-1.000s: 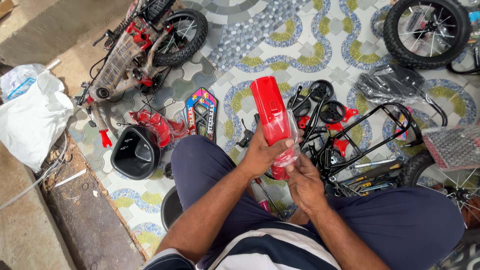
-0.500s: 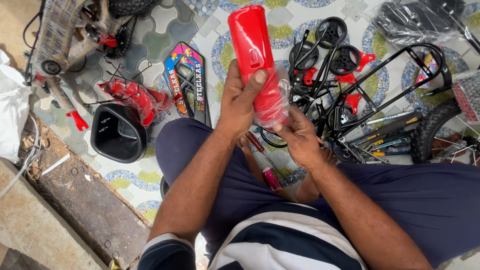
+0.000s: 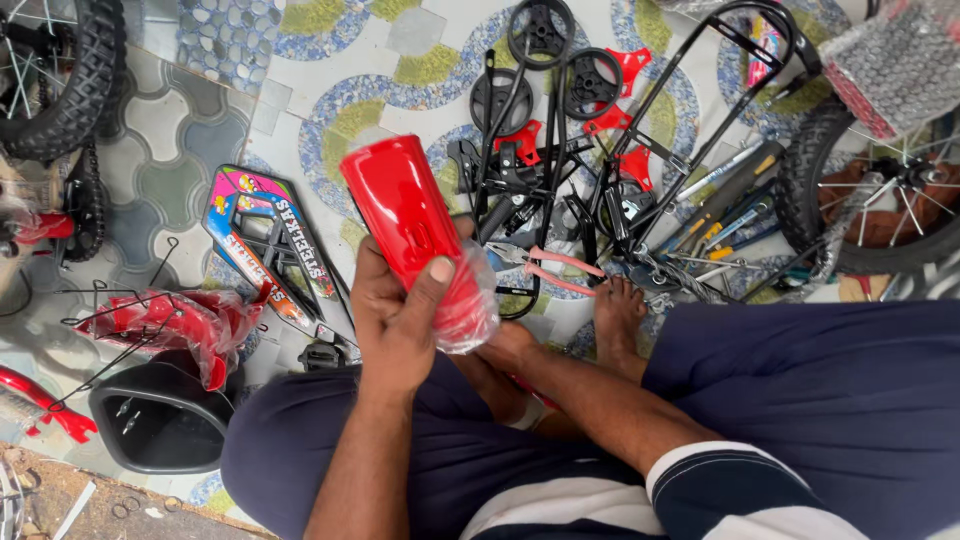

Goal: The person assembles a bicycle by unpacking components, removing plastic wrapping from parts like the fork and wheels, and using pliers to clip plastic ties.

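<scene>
Your left hand (image 3: 395, 325) has its grip wrapped around a glossy red plastic mudguard (image 3: 415, 230), thumb pressed flat across the front. The piece is long, curved and rounded at the top end, bright red with a smooth shine, and its lower end sits in a clear plastic wrap (image 3: 470, 310) that's bunched up around it. You're holding it upright over your lap, tilted a bit to the left, above the patterned tile floor (image 3: 330, 70).

Your right hand (image 3: 495, 365) is tucked low under the wrapped end, mostly hidden, so I can't tell if its grip is closed on anything.

Around you: black training wheels with red brackets (image 3: 565, 85), a black bike frame (image 3: 700, 110), pink-handled pliers (image 3: 555, 265), a colourful chain guard (image 3: 265, 235) and a black seat (image 3: 160, 420).
</scene>
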